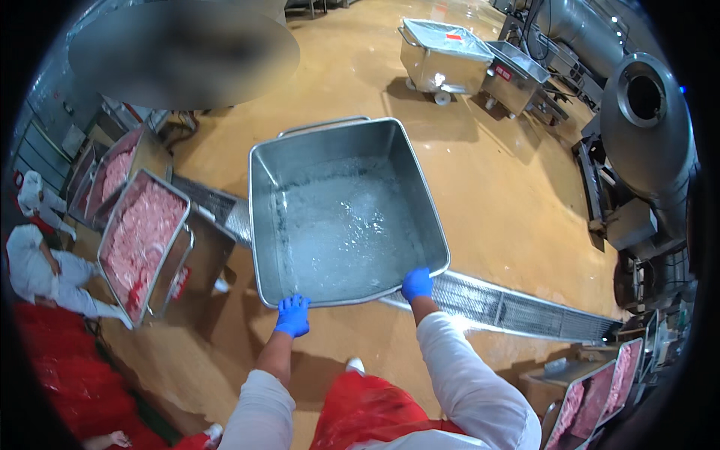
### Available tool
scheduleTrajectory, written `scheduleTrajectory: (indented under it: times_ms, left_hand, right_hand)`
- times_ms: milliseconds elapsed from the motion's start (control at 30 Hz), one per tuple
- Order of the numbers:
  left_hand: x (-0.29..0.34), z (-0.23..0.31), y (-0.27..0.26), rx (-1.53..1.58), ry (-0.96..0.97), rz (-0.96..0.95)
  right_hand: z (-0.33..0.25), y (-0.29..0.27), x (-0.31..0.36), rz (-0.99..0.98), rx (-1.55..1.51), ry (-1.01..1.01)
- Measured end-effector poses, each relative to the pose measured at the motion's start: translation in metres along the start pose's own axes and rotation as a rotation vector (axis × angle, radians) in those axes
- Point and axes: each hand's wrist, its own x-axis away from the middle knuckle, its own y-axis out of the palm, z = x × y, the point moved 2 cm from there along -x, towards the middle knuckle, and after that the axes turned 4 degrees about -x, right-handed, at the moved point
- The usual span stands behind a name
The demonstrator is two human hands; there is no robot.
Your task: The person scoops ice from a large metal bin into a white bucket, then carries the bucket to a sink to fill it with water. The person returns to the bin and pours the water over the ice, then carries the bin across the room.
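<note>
A large square stainless steel tub cart [262, 225] stands right in front of me, with a wet, shiny bottom and no meat inside. Its tubular handle [324, 124] runs along the far side. At the near rim, toward the left corner, my left hand [292, 316] in a blue glove hooks its fingers over the edge. My right hand [417, 285], gloved in blue too, is wrapped round the rim by the near right corner. Both arms reach forward in white sleeves above a red apron [371, 411].
Meat-filled steel carts [146, 232] stand at left beside people in white [34, 262]; more meat bins [596, 397] are at lower right. A metal floor drain [525, 311] crosses under the tub. A covered cart [446, 60] and a large machine [649, 142] stand farther right.
</note>
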Motion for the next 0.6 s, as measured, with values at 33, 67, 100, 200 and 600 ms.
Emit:
scheduleTrajectory:
  times_ms: [33, 67, 100, 200, 600]
  left_hand:
    - [-0.035, -0.016, -0.017, -0.016, 0.016, 0.036]
    - [-0.068, -0.03, -0.036, -0.025, 0.004, 0.034]
    - [-0.096, -0.044, -0.056, -0.028, -0.016, 0.023]
    - [-0.177, -0.084, -0.113, -0.089, -0.005, 0.017]
    - [-0.576, -0.141, -0.315, 0.009, -0.138, 0.058]
  right_hand:
    - [-0.011, -0.008, -0.033, 0.025, -0.005, 0.009]
    - [-0.017, -0.009, -0.064, 0.036, -0.005, 0.026]
    - [-0.027, -0.023, -0.092, 0.087, 0.022, -0.112]
    - [-0.066, -0.058, -0.183, 0.126, -0.025, -0.08]
    - [-0.154, -0.243, -0.567, -0.103, -0.298, -0.504]
